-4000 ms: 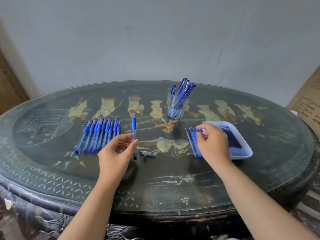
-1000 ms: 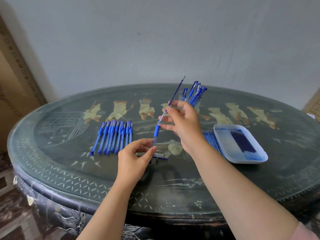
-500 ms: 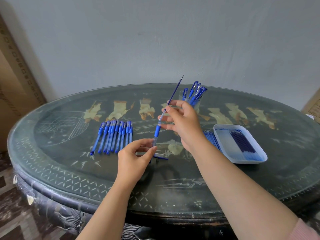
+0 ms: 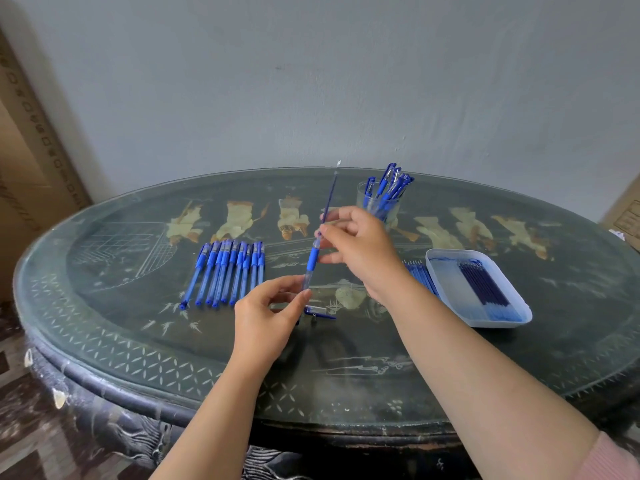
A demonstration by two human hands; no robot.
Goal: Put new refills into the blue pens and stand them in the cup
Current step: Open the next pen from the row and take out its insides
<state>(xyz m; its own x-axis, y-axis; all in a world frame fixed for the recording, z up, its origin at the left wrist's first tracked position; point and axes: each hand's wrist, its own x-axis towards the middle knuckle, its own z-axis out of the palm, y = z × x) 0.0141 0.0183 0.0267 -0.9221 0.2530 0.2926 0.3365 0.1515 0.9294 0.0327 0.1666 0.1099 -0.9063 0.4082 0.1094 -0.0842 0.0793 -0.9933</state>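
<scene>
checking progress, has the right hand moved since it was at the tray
Yes: the right hand moved left, away from the tray, now pinching a refill near the cup.

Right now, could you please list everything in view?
table: one, dark, pale inlay
pen row: roughly ten, blue, left of the hands
cup: one, clear, far side
pens in cup: several, blue, standing
tray: one, white, right side
refills in tray: several, dark blue
loose refills: bundle, blue, beside tray's left edge
pen barrel: one, clear with blue grip, mid-air
refill: one, dark blue, sticking up from barrel
pen parts: about two, blue, table beneath barrel
cardboard boxes: two, brown, frame's edges
left hand: pinches barrel's lower end
right hand: pinches refill
</scene>
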